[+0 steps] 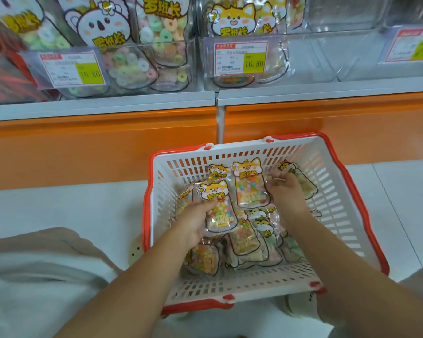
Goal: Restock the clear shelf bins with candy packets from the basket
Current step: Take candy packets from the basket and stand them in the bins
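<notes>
The basket (332, 181), white with a red rim, stands on the floor (59, 203) directly below the shelf (95, 106). Both hands are inside it.

- Left hand (195, 223): fingers curled round the lower part of a packet (217, 203), which is raised above the heap with its fox-face header uppermost.
- Right hand (287, 191): fingers curled on the right edge of a second packet (250, 186), which stands upright toward the basket's far wall.
- Loose packets (244, 237) lie overlapping on the basket bottom, beneath and between the hands.

On the shelf, the left bin (144, 45) holds koala-face packets of ring candy. The middle bin (303, 35) holds fox-face packets at its left end. Each bin front carries a price tag (241, 59) reading 16.80.
</notes>
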Motion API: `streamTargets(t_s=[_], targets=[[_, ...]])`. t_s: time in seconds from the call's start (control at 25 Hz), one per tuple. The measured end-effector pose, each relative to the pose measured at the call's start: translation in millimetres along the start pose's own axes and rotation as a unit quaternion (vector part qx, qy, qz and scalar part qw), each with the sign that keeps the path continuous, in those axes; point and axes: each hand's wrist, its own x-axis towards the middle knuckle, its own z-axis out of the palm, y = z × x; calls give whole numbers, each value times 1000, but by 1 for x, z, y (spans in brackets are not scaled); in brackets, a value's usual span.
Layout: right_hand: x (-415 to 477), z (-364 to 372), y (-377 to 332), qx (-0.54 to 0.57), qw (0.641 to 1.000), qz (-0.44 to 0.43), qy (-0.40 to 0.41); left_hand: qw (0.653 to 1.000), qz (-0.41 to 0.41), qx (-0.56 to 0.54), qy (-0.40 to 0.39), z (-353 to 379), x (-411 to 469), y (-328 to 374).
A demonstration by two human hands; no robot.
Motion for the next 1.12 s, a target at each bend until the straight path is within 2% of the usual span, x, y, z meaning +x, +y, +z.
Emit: streamTargets(t_s=[0.08,0.24,0.36,0.44,0.56,0.6,0.8,0.96,1.12], targets=[[-9,-1,-6,-7,1000,-14,-23,1000,-4,-11,-22,5,-6,5],[-33,8,2,-93,991,-32,-93,996,-7,-18,-89,17,-29,13],[-53,19,7,-119,987,-67,-89,994,-7,2,-108,21,-42,16],[-59,19,0,-132,986,-52,-91,993,-15,-20,-119,23,-49,20],[-57,8,-21,-96,982,42,-158,992,1,1,-130,27,-62,32],[-58,4,-32,-77,979,50,-183,989,11,24,-143,30,-67,40],[-69,-17,-87,-11,971,-26,-239,976,94,120,-158,50,-101,86],[-81,-29,-140,-6,936,-110,-334,929,224,241,-170,71,-133,121],[-75,-40,-206,-45,929,-184,-319,860,343,351,-136,98,-175,174]])
